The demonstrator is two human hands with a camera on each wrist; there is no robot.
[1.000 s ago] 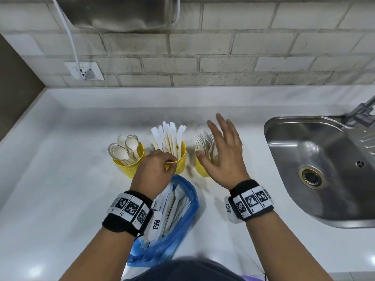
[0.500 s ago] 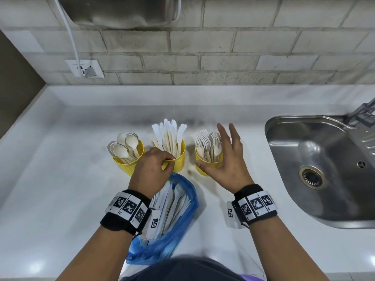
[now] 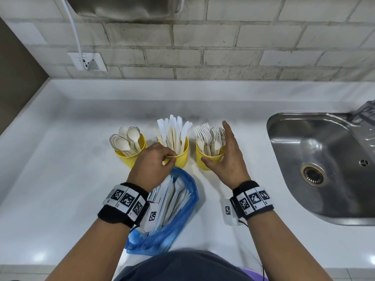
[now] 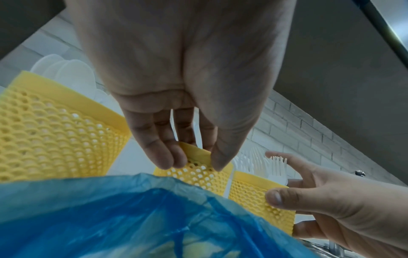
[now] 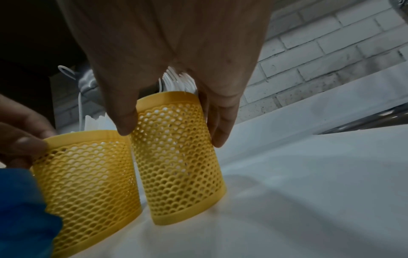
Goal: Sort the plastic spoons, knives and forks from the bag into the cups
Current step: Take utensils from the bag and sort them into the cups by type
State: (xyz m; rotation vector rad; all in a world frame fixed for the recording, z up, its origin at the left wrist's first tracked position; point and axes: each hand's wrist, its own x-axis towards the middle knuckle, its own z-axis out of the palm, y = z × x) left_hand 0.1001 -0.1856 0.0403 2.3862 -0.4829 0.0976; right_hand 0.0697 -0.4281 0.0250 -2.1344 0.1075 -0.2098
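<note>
Three yellow perforated cups stand in a row on the white counter. The left cup [image 3: 129, 159] holds spoons, the middle cup [image 3: 182, 159] knives, the right cup [image 3: 205, 165] forks. My left hand [image 3: 169, 158] pinches the near rim of the knife cup [image 4: 198, 176] between thumb and fingers. Around the fork cup [image 5: 181, 157] sits my right hand [image 3: 215, 153], thumb on its near side and fingers along its far right side. A blue plastic bag [image 3: 178, 220] with more white cutlery lies just in front of the cups, under my left wrist.
A steel sink [image 3: 324, 159] is sunk into the counter at the right, its tap at the far right edge. A brick wall with a socket [image 3: 87, 61] and a cable closes the back. A side wall rises at the far left.
My right hand has come down from above the forks and closed round the fork cup, thumb on the near side. My left hand has stayed on the knife cup's rim.
</note>
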